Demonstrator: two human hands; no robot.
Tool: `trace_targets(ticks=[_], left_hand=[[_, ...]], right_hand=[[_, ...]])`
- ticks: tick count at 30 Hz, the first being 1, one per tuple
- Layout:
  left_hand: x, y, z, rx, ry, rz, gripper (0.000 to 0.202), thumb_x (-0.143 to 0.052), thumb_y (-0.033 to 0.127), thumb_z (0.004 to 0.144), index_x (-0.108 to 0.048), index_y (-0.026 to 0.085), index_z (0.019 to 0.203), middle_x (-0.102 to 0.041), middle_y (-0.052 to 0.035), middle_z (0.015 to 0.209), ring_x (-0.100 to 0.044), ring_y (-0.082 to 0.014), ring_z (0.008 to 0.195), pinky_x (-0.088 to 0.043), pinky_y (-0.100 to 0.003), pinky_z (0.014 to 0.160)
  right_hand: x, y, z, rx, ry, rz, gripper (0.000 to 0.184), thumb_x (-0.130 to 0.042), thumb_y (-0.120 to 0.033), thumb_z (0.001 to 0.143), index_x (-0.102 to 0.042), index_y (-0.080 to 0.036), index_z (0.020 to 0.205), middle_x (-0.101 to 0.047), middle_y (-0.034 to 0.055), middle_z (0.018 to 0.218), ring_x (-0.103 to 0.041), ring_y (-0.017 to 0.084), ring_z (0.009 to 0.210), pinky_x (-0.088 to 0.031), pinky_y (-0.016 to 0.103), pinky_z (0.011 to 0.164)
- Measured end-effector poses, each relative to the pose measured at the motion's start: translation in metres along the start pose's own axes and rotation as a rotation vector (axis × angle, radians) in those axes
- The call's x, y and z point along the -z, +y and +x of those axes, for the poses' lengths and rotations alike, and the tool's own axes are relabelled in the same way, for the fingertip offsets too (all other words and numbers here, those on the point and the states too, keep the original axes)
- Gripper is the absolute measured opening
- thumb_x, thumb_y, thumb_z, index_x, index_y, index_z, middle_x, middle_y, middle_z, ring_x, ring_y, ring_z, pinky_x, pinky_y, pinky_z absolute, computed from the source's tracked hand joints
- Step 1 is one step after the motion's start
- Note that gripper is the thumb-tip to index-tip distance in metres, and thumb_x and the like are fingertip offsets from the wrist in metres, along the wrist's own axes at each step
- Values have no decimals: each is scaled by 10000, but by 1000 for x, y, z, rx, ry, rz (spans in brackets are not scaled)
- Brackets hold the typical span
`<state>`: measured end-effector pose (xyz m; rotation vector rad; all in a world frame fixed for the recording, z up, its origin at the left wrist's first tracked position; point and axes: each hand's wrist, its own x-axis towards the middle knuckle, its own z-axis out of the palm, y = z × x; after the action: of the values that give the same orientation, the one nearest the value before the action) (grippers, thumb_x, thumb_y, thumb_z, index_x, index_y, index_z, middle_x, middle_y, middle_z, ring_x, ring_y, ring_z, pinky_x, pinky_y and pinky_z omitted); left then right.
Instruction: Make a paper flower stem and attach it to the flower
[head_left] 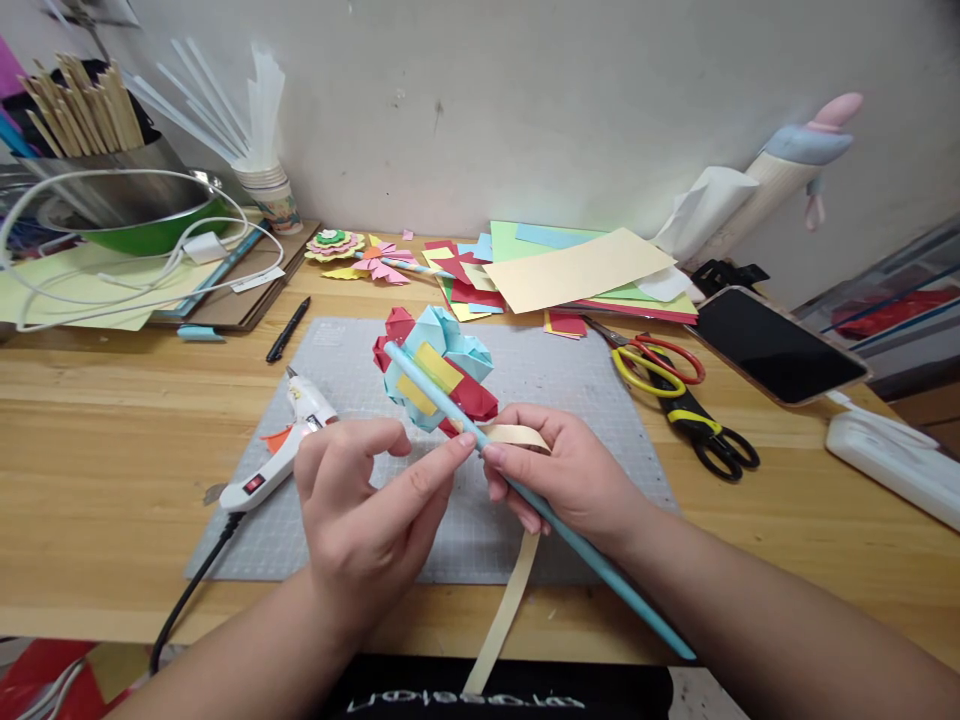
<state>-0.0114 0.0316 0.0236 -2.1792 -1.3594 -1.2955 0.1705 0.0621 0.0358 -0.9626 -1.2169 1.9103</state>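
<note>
A folded paper flower (pixel 439 365) of light blue, red and yellow pieces is fixed on a light blue stick (pixel 600 575) that slants down to the lower right. My right hand (pixel 570 475) grips the stick just below the flower. A beige paper strip (pixel 510 600) loops over that hand and hangs past the table edge. My left hand (pixel 367 515) pinches at the stick where the strip meets it, forefinger stretched to the spot. Both hands hover over a grey cutting mat (pixel 555 375).
A white glue gun (pixel 289 440) lies on the mat's left edge, its black cord trailing off the table. Scissors (pixel 675 395), a phone (pixel 780 345), coloured paper sheets (pixel 570 265), a black pen (pixel 287 330), finished paper flowers (pixel 360 252) and a bowl of sticks (pixel 112 170) surround the mat.
</note>
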Motion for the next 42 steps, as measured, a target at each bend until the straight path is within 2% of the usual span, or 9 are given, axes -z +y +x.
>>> trace_targets(ticks=[8,24,31,34,37,40,42], left_hand=[[0,0,2,13,33,15,383,-729,58,680,-720,276,995,-518,-38,804,-506,-176,750,-367,-362,738],[2,-1,4,-12,24,21,394,-719,69,702,-716,309,1015,-514,-33,835,-517,-166,756,-367,-351,744],[1,2,2,-99,77,-113,392,-710,37,686,-703,299,977,-497,-9,832,-499,-137,733,-400,-322,731],[2,4,4,-14,70,-192,234,-730,82,691,-655,230,856,-501,2,790,-479,-134,716,-390,-315,698],[3,6,6,150,-74,-409,135,-663,123,770,-555,196,736,-520,7,738,-492,-126,696,-396,-286,639],[0,9,7,362,-257,-602,141,-562,147,843,-527,195,716,-520,23,663,-486,-105,627,-388,-248,570],[-4,10,9,562,-296,-683,127,-554,209,856,-546,197,730,-521,28,653,-470,-95,599,-379,-233,548]], right_hand=[[0,1,0,13,-3,8,251,-683,-371,789,-522,-181,758,-620,-49,574,-465,38,324,-347,129,300],[-1,-1,-4,11,-7,0,228,-662,-341,803,-512,-183,735,-624,-50,568,-472,41,325,-350,132,301],[3,2,1,13,-33,103,216,-663,-346,809,-537,-175,772,-631,-46,574,-473,38,315,-349,123,293],[5,2,3,12,-17,160,196,-658,-333,811,-553,-169,797,-630,-38,567,-470,39,307,-330,117,282],[7,1,4,28,-17,212,203,-634,-332,833,-568,-157,756,-623,-32,581,-478,29,315,-319,105,287],[10,2,7,14,-9,276,210,-619,-340,844,-597,-150,757,-616,-32,601,-485,23,330,-325,102,296],[12,2,9,-2,6,337,192,-630,-339,830,-620,-150,798,-612,-38,602,-493,26,348,-343,103,307]])
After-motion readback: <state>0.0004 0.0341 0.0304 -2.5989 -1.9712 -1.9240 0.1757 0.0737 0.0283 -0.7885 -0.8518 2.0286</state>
